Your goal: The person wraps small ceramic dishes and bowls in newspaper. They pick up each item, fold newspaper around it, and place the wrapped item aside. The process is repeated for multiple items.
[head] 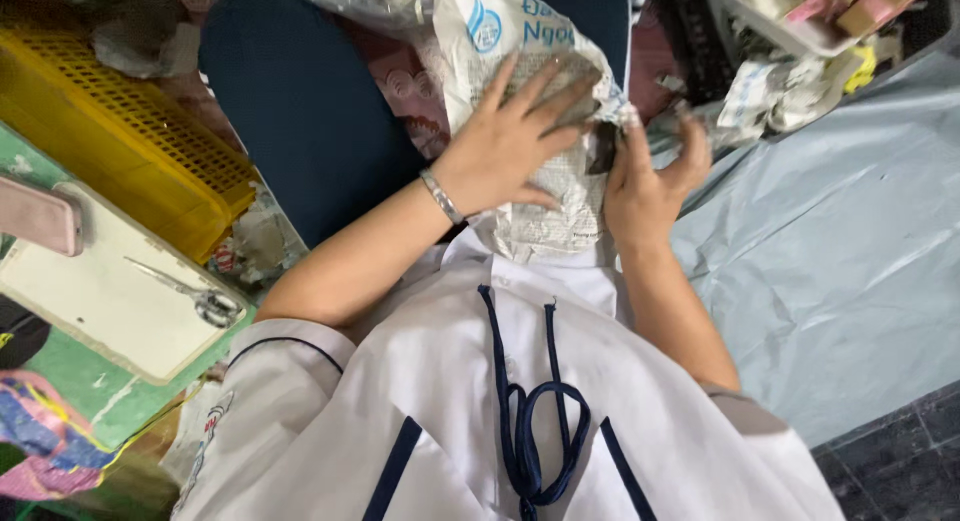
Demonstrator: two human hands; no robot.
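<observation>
Both hands [575, 146] press crumpled newspaper [520, 51] on lap.

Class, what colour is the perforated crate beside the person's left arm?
Yellow: the perforated crate shows best in the head view.

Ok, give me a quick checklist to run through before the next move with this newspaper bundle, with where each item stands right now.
1. Left hand flat on the newspaper bundle, fingers spread: ok.
2. Right hand at the bundle's right edge, pinching the crumpled paper: ok.
3. What the paper wraps: cannot tell, only a dark bit shows by the right fingers.
4. Bundle resting on the lap, not sliding: ok.
5. Scissors lying on the white board, away from both hands: ok.
6. Yellow crate beside the left arm, not touching it: ok.
</observation>
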